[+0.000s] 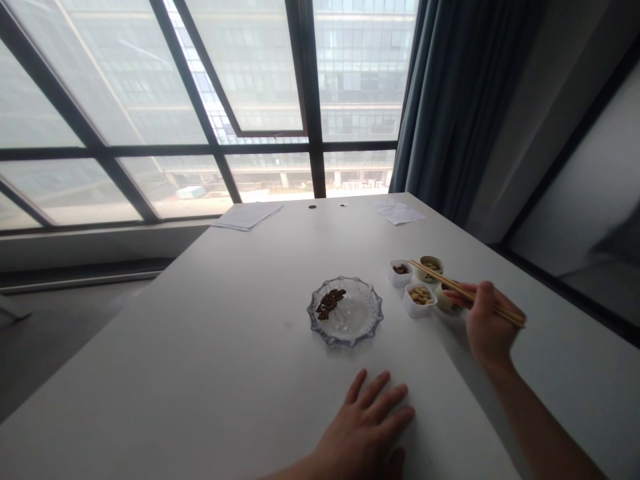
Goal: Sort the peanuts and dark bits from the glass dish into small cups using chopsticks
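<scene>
My right hand (487,327) is closed around a pair of wooden chopsticks (450,285), whose tips reach over the small cups at the right of the table. My left hand (367,427) lies flat on the white table (225,347) with its fingers spread, holding nothing. A clear glass dish (345,311) sits in front of me with a small heap of dark brown pieces at its left side. To its right stand a square white cup of dark pieces (401,272), a square white cup of pale nuts (420,299), a round cup (431,265) and another round cup (447,300) partly behind my hand.
Sheets of paper (247,215) lie at the far left of the table and more paper (400,212) at the far right. Large windows and a dark curtain (450,107) stand beyond the far edge. The table's right edge runs close to the cups.
</scene>
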`<state>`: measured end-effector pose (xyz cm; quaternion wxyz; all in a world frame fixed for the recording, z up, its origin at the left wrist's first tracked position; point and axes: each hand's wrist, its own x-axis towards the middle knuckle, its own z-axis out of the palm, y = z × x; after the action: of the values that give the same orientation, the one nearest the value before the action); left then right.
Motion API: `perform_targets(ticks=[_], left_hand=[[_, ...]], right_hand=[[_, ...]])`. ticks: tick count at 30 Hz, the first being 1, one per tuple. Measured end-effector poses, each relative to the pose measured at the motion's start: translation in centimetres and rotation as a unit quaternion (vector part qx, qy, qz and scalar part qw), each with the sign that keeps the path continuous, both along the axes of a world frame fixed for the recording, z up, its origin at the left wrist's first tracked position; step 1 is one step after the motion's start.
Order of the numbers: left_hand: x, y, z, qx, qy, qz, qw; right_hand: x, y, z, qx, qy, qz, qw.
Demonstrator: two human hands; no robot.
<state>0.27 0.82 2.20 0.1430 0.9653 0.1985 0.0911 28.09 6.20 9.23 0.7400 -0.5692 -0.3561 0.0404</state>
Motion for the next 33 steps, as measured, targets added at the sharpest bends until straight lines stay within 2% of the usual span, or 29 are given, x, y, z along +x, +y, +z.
perform_targets(ticks=[4,9,12,16,20,26,33], left_hand=[[0.0,0.0,-0.2,0.005,-0.006,0.000,1.000],[0.0,-0.1,-0.2,0.008,-0.012,0.000,1.000],[0.0,-0.1,-0.2,0.010,-0.013,-0.001,1.000],[0.0,-0.1,-0.4,0.007,-0.010,0.001,1.000],[0.0,-0.1,-0.6,0.003,-0.011,0.004,1.000],[0.1,-0.2,-0.4,-0.001,-0.013,0.003,1.000],[0.1,-0.2,-0.7,0.011,-0.013,0.006,1.000]], right_hand=[[-0.3,-0.2,0.3,0.017,0.014,0.011,1.000],[-2.3,-0.8,-0.5,0.004,0.015,0.081,0.997],[-4.4,-1.3,-1.6,-0.015,-0.009,0.162,0.987],[-7.4,-1.8,-2.8,-0.023,-0.002,0.302,0.953],[-9.4,-1.9,-3.6,-0.050,0.020,0.381,0.923],[-10.3,-1.9,-4.0,-0.097,0.047,0.406,0.908],[-10.3,-1.9,-3.7,-0.097,0.026,0.373,0.922]])
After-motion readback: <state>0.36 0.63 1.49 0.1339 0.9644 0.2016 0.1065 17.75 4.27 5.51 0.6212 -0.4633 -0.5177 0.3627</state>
